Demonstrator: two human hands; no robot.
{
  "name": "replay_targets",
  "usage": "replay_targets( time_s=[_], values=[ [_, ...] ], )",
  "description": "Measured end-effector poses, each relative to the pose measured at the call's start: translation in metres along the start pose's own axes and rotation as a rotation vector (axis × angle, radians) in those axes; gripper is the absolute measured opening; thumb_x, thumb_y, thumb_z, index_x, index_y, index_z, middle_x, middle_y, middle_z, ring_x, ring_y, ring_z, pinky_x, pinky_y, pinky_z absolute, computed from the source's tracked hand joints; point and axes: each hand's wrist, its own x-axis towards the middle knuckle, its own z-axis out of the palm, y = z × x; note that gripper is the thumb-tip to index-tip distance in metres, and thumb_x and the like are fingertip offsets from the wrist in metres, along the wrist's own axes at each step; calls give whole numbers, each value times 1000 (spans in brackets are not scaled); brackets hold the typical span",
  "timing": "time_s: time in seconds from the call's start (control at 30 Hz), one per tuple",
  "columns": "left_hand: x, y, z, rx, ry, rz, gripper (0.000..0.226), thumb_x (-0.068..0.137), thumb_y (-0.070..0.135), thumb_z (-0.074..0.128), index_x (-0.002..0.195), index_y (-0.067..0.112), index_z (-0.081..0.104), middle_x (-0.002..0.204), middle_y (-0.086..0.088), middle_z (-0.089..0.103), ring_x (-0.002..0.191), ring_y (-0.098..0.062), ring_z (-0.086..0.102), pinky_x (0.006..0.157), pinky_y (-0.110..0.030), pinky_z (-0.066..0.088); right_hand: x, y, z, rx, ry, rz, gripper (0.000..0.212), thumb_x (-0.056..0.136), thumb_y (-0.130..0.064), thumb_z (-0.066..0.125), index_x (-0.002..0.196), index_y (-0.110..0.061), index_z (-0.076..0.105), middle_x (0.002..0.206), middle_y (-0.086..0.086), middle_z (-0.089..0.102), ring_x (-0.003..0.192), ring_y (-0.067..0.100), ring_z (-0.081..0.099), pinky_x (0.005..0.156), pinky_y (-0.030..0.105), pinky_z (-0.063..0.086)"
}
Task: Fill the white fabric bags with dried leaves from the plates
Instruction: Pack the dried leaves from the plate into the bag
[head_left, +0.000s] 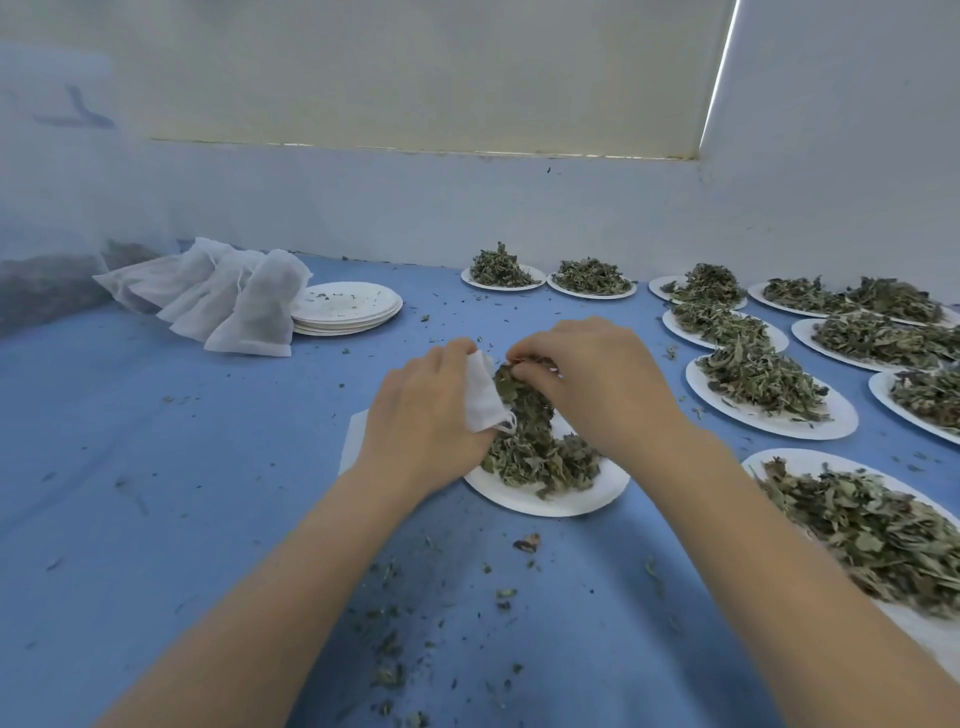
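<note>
- The white fabric bag (480, 392) sits in my left hand (426, 415), above the left edge of the near paper plate (545, 499); my fingers curl round it, gripping its cloth, with its mouth turned toward the right.
- My right hand (597, 384) is at the bag's mouth, fingertips pinched on a clump of dried leaves (511, 387) that touches the opening.
- Below both hands the plate carries a pile of leaves (540, 460); more white cloth (353, 436) shows under my left wrist, and I cannot tell whether it is part of the same bag.
- To the right, more plates heaped with leaves (763, 379) stand in rows, running back to the wall; the nearest one (872, 530) lies just beside my right forearm.
- Far left, a row of filled bags (249, 306) leans together, touching a stack of used plates (345, 309).
- Leaf crumbs (389, 649) are scattered over the blue table cover (156, 467), thickest between my forearms.
- A pale wall (363, 208) closes the back of the table.
</note>
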Motion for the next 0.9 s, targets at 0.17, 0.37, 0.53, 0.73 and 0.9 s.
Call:
replay_targets(
  time_s=[0.17, 0.37, 0.53, 0.73, 0.9],
  values=[
    [-2, 5, 3, -13, 52, -9, 58, 75, 30, 64, 126, 10, 46, 113, -8, 58, 100, -29, 53, 80, -35, 35, -3, -14, 9, 244, 30, 30, 30, 92, -24, 56, 121, -25, 51, 99, -4, 61, 95, 19, 58, 83, 33, 46],
    [-3, 5, 3, -71, 40, -49, 57, 76, 34, 66, 125, 13, 47, 116, -4, 57, 103, -26, 52, 81, -33, 36, -6, -12, 11, 721, -9, 151, 30, 79, -12, 67, 97, -28, 50, 82, -16, 68, 77, -1, 61, 69, 10, 46],
    [0, 3, 2, -105, 37, -86, 54, 76, 29, 65, 125, 15, 47, 118, -3, 56, 105, -25, 51, 79, -30, 34, -6, -1, 5, 819, -209, 129, 38, 83, -2, 51, 104, -33, 54, 99, -23, 69, 65, -10, 55, 58, 7, 40],
    [-4, 8, 2, -107, 60, 14, 50, 76, 26, 66, 120, 10, 52, 109, -7, 60, 100, -28, 53, 77, -29, 32, -5, 0, 11, 926, -12, 209, 34, 76, -10, 72, 96, -29, 52, 89, -11, 69, 73, 5, 66, 68, 15, 49],
    [-6, 13, 2, -83, 50, 104, 47, 70, 15, 73, 113, 1, 58, 96, -14, 64, 86, -35, 58, 72, -35, 38, -5, -5, 17, 836, 1, 201, 34, 75, -9, 71, 88, -32, 50, 70, -13, 71, 57, -3, 56, 55, 9, 43]
  ],
)
